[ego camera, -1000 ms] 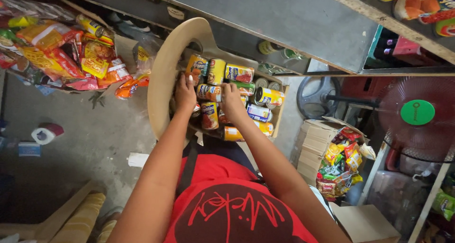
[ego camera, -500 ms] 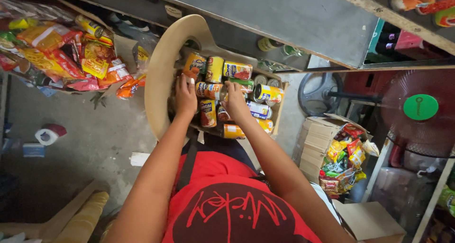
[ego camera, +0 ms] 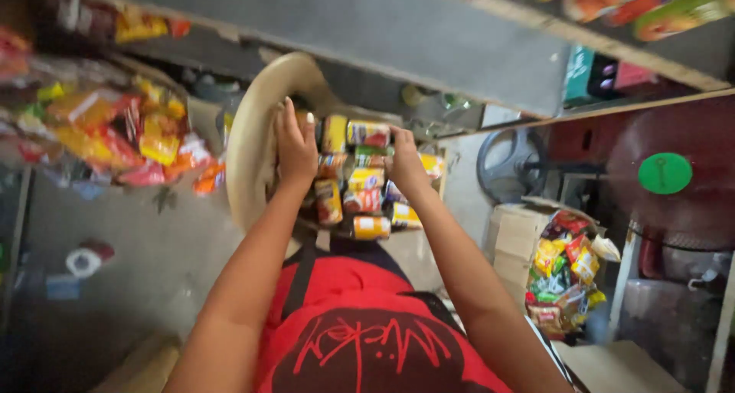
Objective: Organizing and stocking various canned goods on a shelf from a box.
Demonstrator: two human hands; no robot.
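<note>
Head view, looking steeply down along both forearms. Left hand (ego camera: 295, 144): fingers extended and held together, nails up, pointing away from the body; palm pressed flat on the left edge of a cluster of cans (ego camera: 360, 180), not closed around any single one. Right hand (ego camera: 403, 163): fingers curled downward over the cans at the cluster's right side; whether they clasp one can cannot be told, as the fingertips are hidden behind the knuckles. Cans lie between the two hands, stacked on their sides in rows, with yellow, red and green labels; the nearest row sits just below the wrists. Left of the left fingers, touching the cluster, curves the back of a cream plastic chair (ego camera: 253, 140). Both arms run straight from the hands toward the body, elbows spread, over a red shirt (ego camera: 360, 339). Farther left of the left hand hang bright snack packets (ego camera: 115, 136); well right of the right hand stand a cardboard box (ego camera: 517, 236), a bag of snacks (ego camera: 566, 274) and a red fan (ego camera: 666, 175).
</note>
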